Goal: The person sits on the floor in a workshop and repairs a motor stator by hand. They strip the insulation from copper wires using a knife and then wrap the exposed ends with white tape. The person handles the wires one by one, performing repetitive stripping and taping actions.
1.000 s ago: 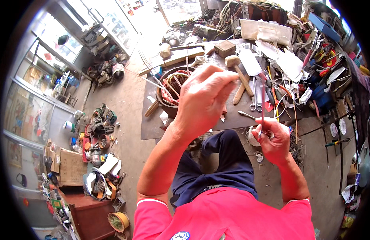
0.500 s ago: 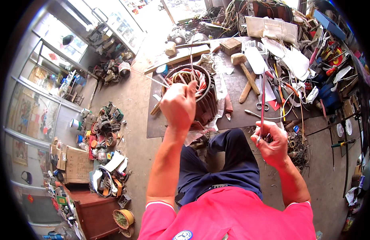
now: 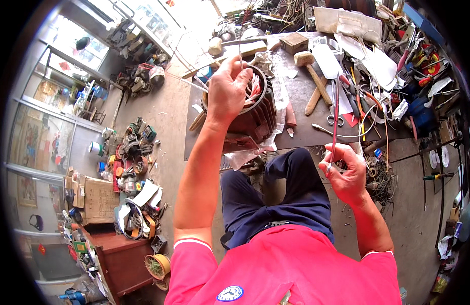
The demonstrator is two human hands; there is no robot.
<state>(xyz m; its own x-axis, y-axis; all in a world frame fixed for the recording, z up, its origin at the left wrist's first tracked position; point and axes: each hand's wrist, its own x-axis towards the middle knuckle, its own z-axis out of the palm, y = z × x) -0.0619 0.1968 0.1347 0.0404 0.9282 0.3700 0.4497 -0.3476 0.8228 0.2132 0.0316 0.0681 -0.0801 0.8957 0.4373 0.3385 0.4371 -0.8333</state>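
motor stator point(image 3: 253, 109), a dark ribbed metal cylinder with reddish copper windings showing inside its round bore, sits at the near edge of the grey workbench point(image 3: 306, 96), just in front of the person's knees. the left hand point(image 3: 226, 91) rests on the top rim of the housing, fingers curled and pinched shut on a thin pale strand or strip that rises straight up from the bore. the right hand point(image 3: 347, 175) hangs well apart, low beside the lap, closed on the lower end of a slim red rod point(image 3: 335, 117) that stands nearly upright; what the rod is cannot be made out.

judging from this, the strand should be drawn along the line of the slot rather than sideways, with a light, steady pinch, since the enamelled copper looks fine and easily scraped on the iron edge. the free fingers could steady the housing so it does not roll on its ribs.

a wooden mallet point(image 3: 314, 81) with a pale round head, steel scissors point(image 3: 332, 119) and sheets of white paper point(image 3: 377, 66) lie behind on the bench, among tangled wires.
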